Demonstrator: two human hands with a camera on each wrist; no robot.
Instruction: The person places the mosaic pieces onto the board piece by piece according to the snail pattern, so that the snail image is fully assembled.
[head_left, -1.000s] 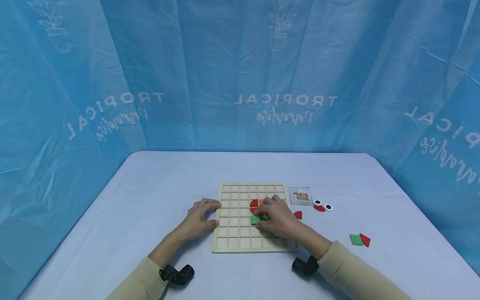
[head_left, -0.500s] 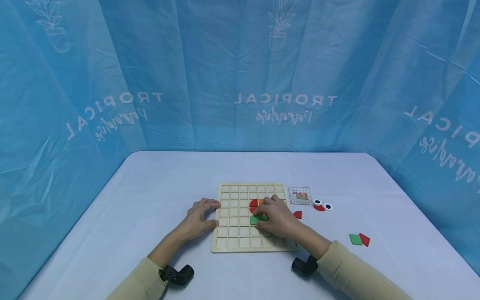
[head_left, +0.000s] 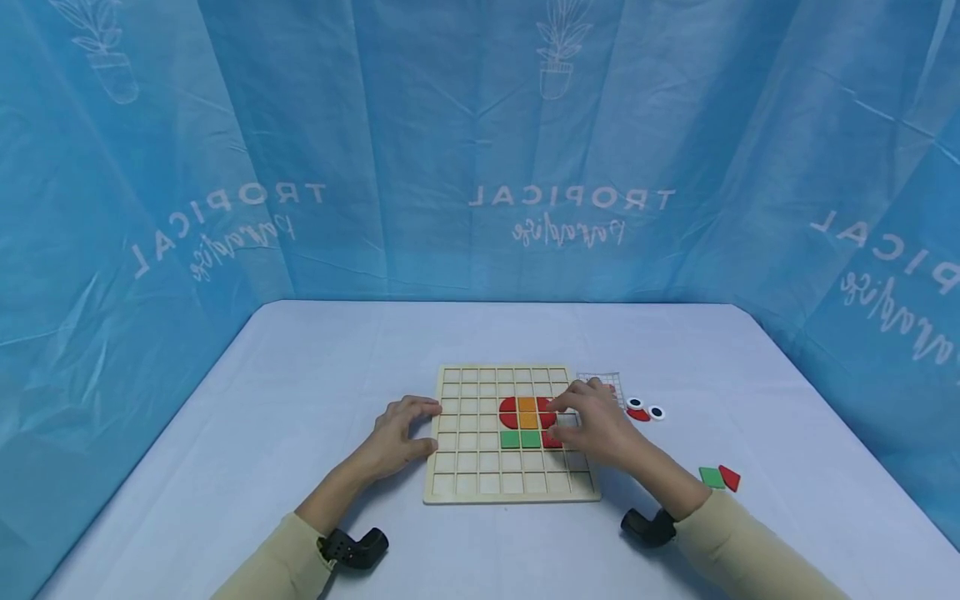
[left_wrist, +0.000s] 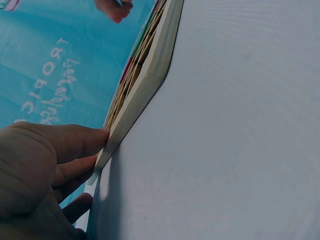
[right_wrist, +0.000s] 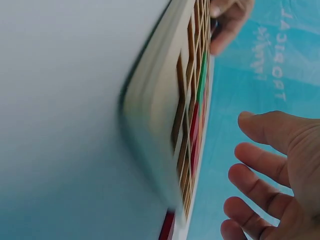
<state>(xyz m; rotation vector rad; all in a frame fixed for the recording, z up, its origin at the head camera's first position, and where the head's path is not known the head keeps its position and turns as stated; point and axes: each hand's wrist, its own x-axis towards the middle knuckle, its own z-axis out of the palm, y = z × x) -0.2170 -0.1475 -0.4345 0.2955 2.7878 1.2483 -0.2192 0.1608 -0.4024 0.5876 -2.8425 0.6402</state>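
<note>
A wooden grid board [head_left: 467,467] lies on the table. On it are red quarter-round pieces, two orange squares [head_left: 528,412], two green squares [head_left: 520,439] and a red piece [head_left: 552,438] at their right. My left hand [head_left: 393,442] touches the board's left edge with thumb and fingertips; in the left wrist view its thumb and fingers [left_wrist: 80,142] lie at the rim. My right hand [head_left: 603,423] is over the board's right side, fingers spread and apart; the right wrist view shows this hand [right_wrist: 280,175] holding nothing.
Right of the board lie a patterned card [head_left: 600,377], partly hidden by my right hand, two eye discs [head_left: 657,412] and a red piece [head_left: 639,415]. Farther right are a green piece [head_left: 712,477] and another red one [head_left: 730,477]. A blue curtain [head_left: 420,150] hangs behind the table.
My right hand has moved right, off the middle of the board, uncovering the orange and green squares and the red pieces beside them. My left hand has stayed at the edge.
</note>
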